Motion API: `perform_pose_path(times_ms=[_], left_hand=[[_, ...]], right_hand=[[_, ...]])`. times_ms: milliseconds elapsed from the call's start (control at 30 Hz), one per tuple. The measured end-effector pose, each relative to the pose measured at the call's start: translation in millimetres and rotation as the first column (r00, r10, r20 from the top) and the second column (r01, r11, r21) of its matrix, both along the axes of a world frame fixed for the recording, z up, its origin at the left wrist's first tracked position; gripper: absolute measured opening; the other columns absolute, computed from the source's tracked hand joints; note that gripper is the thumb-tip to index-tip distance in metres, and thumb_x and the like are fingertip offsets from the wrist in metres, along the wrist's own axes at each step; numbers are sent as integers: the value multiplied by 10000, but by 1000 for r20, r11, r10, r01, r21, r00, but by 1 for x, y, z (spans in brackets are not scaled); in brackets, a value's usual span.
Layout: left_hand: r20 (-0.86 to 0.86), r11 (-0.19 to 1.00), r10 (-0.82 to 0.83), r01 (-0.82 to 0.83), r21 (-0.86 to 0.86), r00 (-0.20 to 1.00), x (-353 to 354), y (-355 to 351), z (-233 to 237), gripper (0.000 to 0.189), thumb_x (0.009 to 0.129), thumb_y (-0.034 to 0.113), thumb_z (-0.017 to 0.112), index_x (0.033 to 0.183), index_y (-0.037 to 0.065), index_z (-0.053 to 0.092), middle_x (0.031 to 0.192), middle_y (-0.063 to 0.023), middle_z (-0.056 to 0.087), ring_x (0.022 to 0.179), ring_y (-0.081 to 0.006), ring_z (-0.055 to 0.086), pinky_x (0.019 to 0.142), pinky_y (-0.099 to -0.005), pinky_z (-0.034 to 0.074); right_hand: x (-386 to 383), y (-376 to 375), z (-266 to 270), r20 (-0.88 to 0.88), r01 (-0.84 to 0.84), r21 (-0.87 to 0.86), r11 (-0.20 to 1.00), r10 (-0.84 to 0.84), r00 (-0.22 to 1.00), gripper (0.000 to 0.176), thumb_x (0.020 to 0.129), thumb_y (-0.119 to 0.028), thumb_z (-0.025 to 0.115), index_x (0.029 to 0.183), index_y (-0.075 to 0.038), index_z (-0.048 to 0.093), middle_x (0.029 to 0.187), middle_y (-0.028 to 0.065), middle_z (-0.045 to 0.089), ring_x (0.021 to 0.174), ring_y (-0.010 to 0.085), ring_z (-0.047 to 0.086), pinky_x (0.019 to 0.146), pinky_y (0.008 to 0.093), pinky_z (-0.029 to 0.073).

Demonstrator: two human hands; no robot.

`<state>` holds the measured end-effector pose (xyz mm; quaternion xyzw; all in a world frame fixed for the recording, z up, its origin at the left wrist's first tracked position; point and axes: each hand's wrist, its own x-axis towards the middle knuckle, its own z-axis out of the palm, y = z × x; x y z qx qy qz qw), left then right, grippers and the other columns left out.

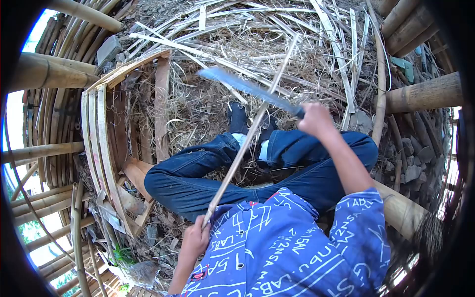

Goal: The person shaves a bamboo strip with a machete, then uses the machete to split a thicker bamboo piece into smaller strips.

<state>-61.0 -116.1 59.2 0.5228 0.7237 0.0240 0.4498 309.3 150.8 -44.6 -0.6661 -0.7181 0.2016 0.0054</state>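
My right hand (316, 120) is closed round the dark handle of a long knife (252, 89), whose broad blade points up and to the left. The blade crosses a long, thin bamboo strip (241, 153) in this view. Low beside the shirt, my left hand (196, 239) grips the near end of that strip. From there the strip slants up between my bent knees, and its far end lies over the shavings. My dark shoes (237, 116) are on the ground beneath the knife.
Curled bamboo shavings (247, 54) and split strips (339, 54) cover the ground ahead. A wooden crate (103, 143) stands at my left. Thick bamboo poles (59, 72) line the left side, with another pole (425, 93) at the right near broken stones (413, 171).
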Motion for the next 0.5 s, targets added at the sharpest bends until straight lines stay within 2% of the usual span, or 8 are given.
perform_pose_path(times_ms=[100, 167, 233, 300, 333, 367, 500], left_hand=[[-47, 995, -23, 27, 100, 999, -3, 13, -6, 194, 919, 133, 569, 1089, 42, 547, 726, -263, 622, 709, -460, 624, 590, -508, 473], [-125, 983, -57, 77, 164, 991, -5, 21, -5, 186, 912, 127, 574, 1073, 39, 547, 732, -259, 625, 707, -459, 624, 591, -505, 476], [-136, 981, -46, 71, 178, 990, -5, 23, -2, 175, 906, 127, 582, 1052, 36, 547, 734, -259, 625, 709, -459, 624, 595, -507, 477], [-134, 975, -22, 51, 218, 991, -1, 22, 4, 177, 898, 130, 595, 1041, 36, 551, 736, -258, 627, 709, -455, 625, 596, -506, 478], [-135, 974, -16, 46, 220, 991, 0, 18, 5, 177, 898, 130, 595, 1041, 36, 551, 736, -258, 627, 709, -455, 625, 596, -506, 478], [-126, 976, -16, 43, 215, 992, 0, 14, 5, 182, 894, 131, 603, 1039, 34, 552, 732, -256, 627, 707, -453, 626, 596, -504, 478], [-117, 976, -31, 55, 211, 993, 7, 10, -4, 194, 886, 141, 620, 1034, 34, 556, 716, -250, 626, 700, -446, 629, 593, -503, 477]], right_hand=[[-40, -35, 16, -114, -169, -4, 986, 168, 979, 229, 657, -229, 651, 829, -79, 673, 785, 197, 681, 772, 368, 678, 716, 462, 547], [-56, -41, 17, -150, -222, -69, 973, 210, 966, 212, 660, -256, 667, 812, -108, 665, 771, 173, 675, 791, 355, 674, 705, 483, 535], [-56, -37, 17, -165, -209, -18, 978, 203, 965, 201, 658, -264, 669, 780, -106, 648, 736, 164, 668, 775, 356, 674, 702, 487, 532], [-45, -23, 7, -79, -142, 53, 988, 146, 986, 220, 647, -212, 652, 832, -94, 667, 763, 187, 680, 773, 372, 680, 722, 479, 541], [-36, -14, 2, -91, -73, 78, 994, 80, 993, 224, 655, -209, 649, 845, -94, 675, 777, 192, 685, 784, 372, 683, 738, 477, 542], [-26, -3, 0, -45, 6, 6, 1000, -6, 999, 230, 663, -210, 646, 859, -95, 685, 800, 194, 690, 805, 374, 684, 755, 480, 542], [-6, 4, -20, -14, 34, 79, 996, -33, 999, 226, 660, -201, 639, 849, -88, 689, 803, 198, 689, 801, 378, 682, 757, 486, 544]])
